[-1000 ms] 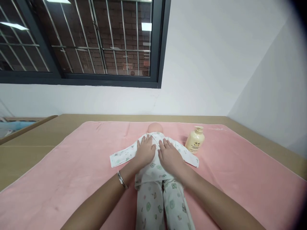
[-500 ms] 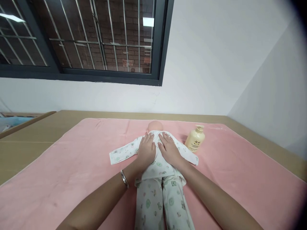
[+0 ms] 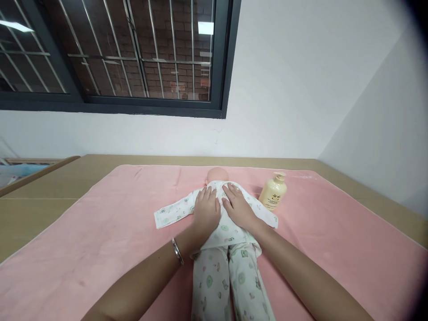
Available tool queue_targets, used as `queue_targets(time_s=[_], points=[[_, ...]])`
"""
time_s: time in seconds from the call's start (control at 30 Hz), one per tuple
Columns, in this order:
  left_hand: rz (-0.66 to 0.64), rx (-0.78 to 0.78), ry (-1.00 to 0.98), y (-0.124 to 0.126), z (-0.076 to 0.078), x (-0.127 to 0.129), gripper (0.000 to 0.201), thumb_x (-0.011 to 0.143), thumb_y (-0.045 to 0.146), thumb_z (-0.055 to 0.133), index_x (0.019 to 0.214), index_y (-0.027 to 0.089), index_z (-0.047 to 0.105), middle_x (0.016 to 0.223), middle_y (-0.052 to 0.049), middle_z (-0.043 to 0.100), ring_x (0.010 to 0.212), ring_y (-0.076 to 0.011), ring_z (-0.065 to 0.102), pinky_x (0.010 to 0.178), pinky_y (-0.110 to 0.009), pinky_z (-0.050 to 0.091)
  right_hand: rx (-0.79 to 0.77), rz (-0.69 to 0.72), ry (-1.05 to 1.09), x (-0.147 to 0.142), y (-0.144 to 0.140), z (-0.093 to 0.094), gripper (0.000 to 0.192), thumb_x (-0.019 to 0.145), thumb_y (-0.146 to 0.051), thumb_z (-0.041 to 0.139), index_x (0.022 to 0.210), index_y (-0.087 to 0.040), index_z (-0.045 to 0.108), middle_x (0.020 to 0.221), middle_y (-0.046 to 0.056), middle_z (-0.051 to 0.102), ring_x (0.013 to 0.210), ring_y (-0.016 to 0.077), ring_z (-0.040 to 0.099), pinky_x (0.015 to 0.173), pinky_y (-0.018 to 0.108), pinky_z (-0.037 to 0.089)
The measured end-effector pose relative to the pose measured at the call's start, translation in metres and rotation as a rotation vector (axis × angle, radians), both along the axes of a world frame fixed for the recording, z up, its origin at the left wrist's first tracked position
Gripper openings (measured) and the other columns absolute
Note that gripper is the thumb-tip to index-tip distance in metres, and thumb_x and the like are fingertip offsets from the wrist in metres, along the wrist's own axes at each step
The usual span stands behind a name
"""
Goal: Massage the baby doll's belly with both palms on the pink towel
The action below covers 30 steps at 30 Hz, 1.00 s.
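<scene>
A baby doll (image 3: 218, 174) lies on a pink mat (image 3: 110, 232), its head toward the wall. It wears a white printed top (image 3: 224, 234) and matching trousers (image 3: 212, 281); the sleeves spread out to both sides. Flat on the left part of the top's upper body rests my left hand (image 3: 206, 210), fingers stretched out, with a silver bangle on the wrist. My right hand (image 3: 239, 208) lies flat on the right part, its fingers also extended. Beyond the right sleeve stands a pale yellow pump bottle (image 3: 273, 192), slightly tilted in view and touched by neither hand.
The mat covers a tan wooden surface (image 3: 56, 196) with a raised edge (image 3: 40, 174) at the left. A white wall (image 3: 274, 111) rises behind it, with a dark-framed barred window (image 3: 140, 58) above. Something light blue (image 3: 23, 170) shows past the left edge.
Both hands stay flat on the doll's top, the left one shifted slightly right and down relative to it. The whole view has moved very slightly.
</scene>
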<state>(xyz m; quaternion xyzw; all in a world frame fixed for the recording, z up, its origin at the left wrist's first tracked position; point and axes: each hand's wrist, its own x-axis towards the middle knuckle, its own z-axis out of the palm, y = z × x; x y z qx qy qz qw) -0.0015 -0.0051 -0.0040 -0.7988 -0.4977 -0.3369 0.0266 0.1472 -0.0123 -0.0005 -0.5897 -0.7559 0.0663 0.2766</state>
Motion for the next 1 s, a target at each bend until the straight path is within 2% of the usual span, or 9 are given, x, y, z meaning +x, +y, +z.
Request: queue_targets(time_s=[0.13,0.2,0.37,0.53,0.7,0.83,0.9,1.0], points=[[-0.125,0.087,0.023,-0.011,0.000,0.004,0.040,0.092,0.018,0.031,0.121,0.015,0.059,0.129,-0.012,0.060,0.131,-0.0254,0.044,0.114,-0.047,0.029,-0.033,0.019,-0.033,0.004,-0.001,0.008,0.056,0.096,-0.033,0.032,0.148,-0.013,0.029,0.156,0.014,0.020,0.145,0.0256,0.012,0.115,0.047,0.018],[-0.122,0.072,0.010,-0.011,-0.001,0.005,0.042,0.092,0.019,0.032,0.125,0.015,0.056,0.129,-0.011,0.059,0.128,-0.0246,0.047,0.113,-0.046,0.031,-0.037,0.008,-0.073,0.001,-0.005,0.012,0.055,0.096,-0.030,0.030,0.148,-0.013,0.029,0.156,0.014,0.022,0.145,0.0260,0.014,0.115,0.047,0.018],[0.002,-0.136,-0.078,0.009,0.002,-0.003,0.047,0.093,0.030,0.035,0.134,0.011,0.048,0.143,-0.014,0.047,0.135,-0.0257,0.039,0.114,-0.046,0.028,0.002,-0.072,-0.244,-0.019,-0.031,0.014,0.053,0.093,-0.024,0.033,0.143,-0.007,0.039,0.148,0.019,0.037,0.139,0.0311,0.030,0.114,0.047,0.021],[-0.042,-0.312,-0.097,0.028,0.011,-0.013,0.048,0.095,0.031,0.031,0.136,0.013,0.047,0.148,-0.011,0.041,0.142,-0.0234,0.028,0.117,-0.046,0.019,0.036,-0.021,-0.335,-0.031,-0.049,0.009,0.054,0.089,-0.019,0.041,0.141,-0.003,0.041,0.146,0.023,0.038,0.138,0.0330,0.031,0.115,0.046,0.019],[-0.025,-0.216,0.014,0.007,0.017,-0.004,0.046,0.093,0.023,0.030,0.133,0.013,0.050,0.146,-0.011,0.045,0.140,-0.0256,0.031,0.115,-0.048,0.021,-0.022,0.004,-0.163,-0.012,-0.024,0.012,0.053,0.099,-0.038,0.026,0.145,-0.013,0.036,0.152,0.015,0.030,0.143,0.0269,0.022,0.114,0.046,0.021],[-0.015,-0.112,0.083,-0.009,0.018,0.001,0.041,0.089,0.020,0.038,0.122,0.012,0.061,0.135,-0.012,0.056,0.132,-0.0272,0.042,0.114,-0.045,0.026,-0.008,0.083,-0.117,0.008,-0.002,0.012,0.060,0.098,-0.050,0.029,0.148,-0.016,0.029,0.156,0.013,0.020,0.145,0.0245,0.012,0.116,0.045,0.018],[-0.011,-0.116,0.073,-0.006,0.018,0.000,0.041,0.088,0.020,0.039,0.121,0.011,0.061,0.135,-0.012,0.056,0.131,-0.0267,0.044,0.114,-0.042,0.027,0.010,0.064,-0.138,0.006,-0.003,0.011,0.060,0.098,-0.049,0.029,0.148,-0.015,0.030,0.155,0.014,0.024,0.144,0.0249,0.017,0.116,0.045,0.019],[-0.007,-0.179,0.048,0.009,0.015,-0.007,0.045,0.091,0.024,0.037,0.131,0.008,0.052,0.141,-0.014,0.050,0.135,-0.0253,0.040,0.114,-0.040,0.027,0.047,-0.046,-0.227,-0.011,-0.021,0.008,0.055,0.099,-0.039,0.029,0.145,-0.010,0.036,0.149,0.019,0.034,0.141,0.0287,0.027,0.114,0.046,0.023]])
